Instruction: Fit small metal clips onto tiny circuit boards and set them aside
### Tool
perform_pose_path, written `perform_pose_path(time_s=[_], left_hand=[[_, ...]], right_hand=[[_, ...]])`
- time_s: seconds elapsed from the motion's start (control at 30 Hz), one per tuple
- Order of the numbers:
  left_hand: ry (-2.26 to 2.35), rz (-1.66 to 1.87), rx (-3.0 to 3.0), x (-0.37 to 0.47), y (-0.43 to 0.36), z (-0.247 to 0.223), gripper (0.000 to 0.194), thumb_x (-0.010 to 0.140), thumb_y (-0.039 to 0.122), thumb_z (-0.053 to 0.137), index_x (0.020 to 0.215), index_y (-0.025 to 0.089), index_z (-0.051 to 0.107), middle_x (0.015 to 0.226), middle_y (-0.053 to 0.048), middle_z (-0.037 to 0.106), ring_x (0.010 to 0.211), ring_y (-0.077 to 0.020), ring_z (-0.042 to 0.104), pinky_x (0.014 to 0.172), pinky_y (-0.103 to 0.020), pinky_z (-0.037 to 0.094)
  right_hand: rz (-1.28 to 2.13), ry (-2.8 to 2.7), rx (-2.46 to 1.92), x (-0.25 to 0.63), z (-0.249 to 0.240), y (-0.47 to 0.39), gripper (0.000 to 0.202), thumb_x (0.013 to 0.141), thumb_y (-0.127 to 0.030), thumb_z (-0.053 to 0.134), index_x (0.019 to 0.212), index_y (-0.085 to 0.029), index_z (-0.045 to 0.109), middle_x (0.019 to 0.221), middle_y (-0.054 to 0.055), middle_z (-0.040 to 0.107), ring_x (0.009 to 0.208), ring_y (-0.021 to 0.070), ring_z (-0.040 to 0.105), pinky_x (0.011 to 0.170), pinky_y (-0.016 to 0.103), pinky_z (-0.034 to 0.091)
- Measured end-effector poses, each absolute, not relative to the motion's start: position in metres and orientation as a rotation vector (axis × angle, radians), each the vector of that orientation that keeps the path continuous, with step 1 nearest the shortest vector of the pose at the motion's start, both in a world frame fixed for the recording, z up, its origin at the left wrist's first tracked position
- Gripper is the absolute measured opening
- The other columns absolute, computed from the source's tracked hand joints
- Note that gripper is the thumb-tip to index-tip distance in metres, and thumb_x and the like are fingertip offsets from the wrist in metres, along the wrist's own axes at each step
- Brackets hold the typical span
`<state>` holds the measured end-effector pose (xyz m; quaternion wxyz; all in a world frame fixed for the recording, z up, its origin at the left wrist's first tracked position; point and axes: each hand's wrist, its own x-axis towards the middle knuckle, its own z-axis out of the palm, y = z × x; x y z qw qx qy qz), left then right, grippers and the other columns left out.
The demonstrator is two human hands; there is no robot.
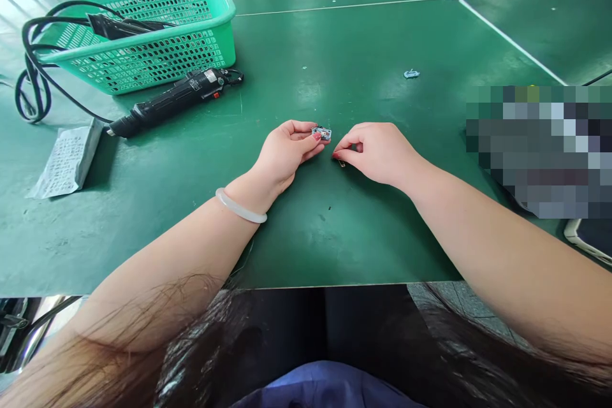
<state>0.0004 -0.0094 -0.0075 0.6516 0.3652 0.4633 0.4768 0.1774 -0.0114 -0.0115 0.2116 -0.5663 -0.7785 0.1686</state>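
Near the middle of the green table (363,229), my left hand (289,150) holds a small grey-blue part (322,133) between thumb and fingers. Its details are too small to make out. Just to the right, my right hand (375,150) is closed in a pinch on a tiny brass-coloured piece (342,164), which shows below the fingertips. A narrow gap separates the two hands. Farther back on the right lies another small light-blue part (412,74).
A green basket (157,44) with a black tool and cable stands at the back left. In front of it lie a black electric screwdriver (167,102) and a wrapped grey packet (67,159). A pixelated object (540,153) is at the right.
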Motion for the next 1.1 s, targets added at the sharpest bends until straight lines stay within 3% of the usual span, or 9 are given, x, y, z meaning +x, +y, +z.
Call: perform_pose_path(time_s=[0.43, 0.6, 0.9, 1.1], left_hand=[[1.06, 1.074, 0.841, -0.0001, -0.0112, -0.0062, 0.014, 0.086, 0.003, 0.067, 0.083, 0.014, 0.06, 0.084, -0.004, 0.074, 0.08, -0.0109, 0.073, 0.097, -0.033, 0.056], [1.079, 1.063, 0.866, 0.0001, -0.012, -0.006, 0.014, 0.086, 0.004, 0.068, 0.082, 0.014, 0.059, 0.081, -0.003, 0.073, 0.08, -0.0111, 0.073, 0.096, -0.032, 0.056], [1.069, 1.016, 0.96, 0.0016, -0.0148, -0.006, 0.017, 0.084, 0.009, 0.073, 0.08, 0.015, 0.058, 0.075, -0.001, 0.07, 0.077, -0.0109, 0.071, 0.092, -0.033, 0.056], [1.063, 1.026, 0.97, 0.0012, -0.0146, -0.0074, 0.02, 0.081, 0.011, 0.077, 0.077, 0.014, 0.057, 0.073, 0.0, 0.07, 0.077, -0.0109, 0.071, 0.091, -0.032, 0.056]], right_hand=[[0.552, -2.042, -1.642, 0.1776, -0.0111, -0.0089, 0.016, 0.083, -0.019, 0.067, 0.068, -0.021, 0.075, 0.072, 0.001, 0.066, 0.067, 0.016, 0.054, 0.068, 0.034, 0.04], [0.754, -1.822, -1.583, 0.1779, -0.008, -0.0111, 0.016, 0.083, -0.033, 0.072, 0.074, -0.02, 0.075, 0.063, 0.001, 0.063, 0.062, 0.015, 0.053, 0.065, 0.034, 0.042], [0.82, -1.632, -1.425, 0.1739, -0.0066, -0.016, 0.028, 0.081, -0.047, 0.074, 0.08, -0.018, 0.075, 0.08, 0.005, 0.071, 0.074, 0.0178, 0.06, 0.073, 0.036, 0.049], [0.803, -1.648, -1.409, 0.1728, -0.0073, -0.0165, 0.025, 0.083, -0.043, 0.073, 0.081, -0.019, 0.076, 0.083, 0.006, 0.073, 0.077, 0.0193, 0.063, 0.077, 0.037, 0.05]])
